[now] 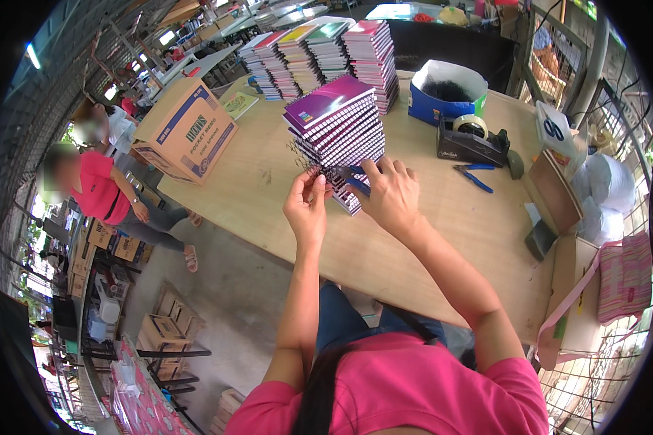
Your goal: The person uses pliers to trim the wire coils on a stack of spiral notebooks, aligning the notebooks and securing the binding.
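Note:
A leaning stack of spiral-bound notebooks with purple covers (335, 123) stands on the wooden table (442, 239). My left hand (306, 206) pinches the wire spiral at the stack's lower left corner. My right hand (392, 194) rests over the bottom notebooks at the stack's near edge, fingers curled on something blue that is mostly hidden under them. Both forearms come up from my pink shirt at the lower edge.
More notebook stacks (319, 51) line the table's far side. A cardboard box (185, 130) sits at the left corner. A blue bag (442, 90), a tape dispenser (471, 141) and blue-handled pliers (473, 176) lie to the right. A person in pink (101, 192) sits at left.

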